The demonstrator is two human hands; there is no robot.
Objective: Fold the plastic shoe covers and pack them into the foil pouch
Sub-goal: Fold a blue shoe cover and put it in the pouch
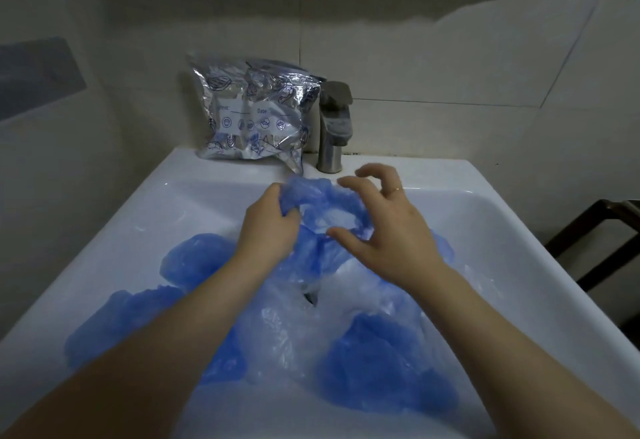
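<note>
One blue shoe cover is gripped by the left hand, its opening facing up; long axis unclear. Right hand fingers are spread. One foil pouch stands upright behind; loose covers uncountable.

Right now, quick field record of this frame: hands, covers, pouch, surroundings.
left hand: grips the blue shoe cover at its left edge
right hand: fingers spread and curved over the same cover, thumb touching it
other covers: loose blue heap in the sink, unfolded
foil pouch: upright on the sink's back ledge, against the wall
faucet: right of the pouch
packing: held cover not yet in the pouch
</note>
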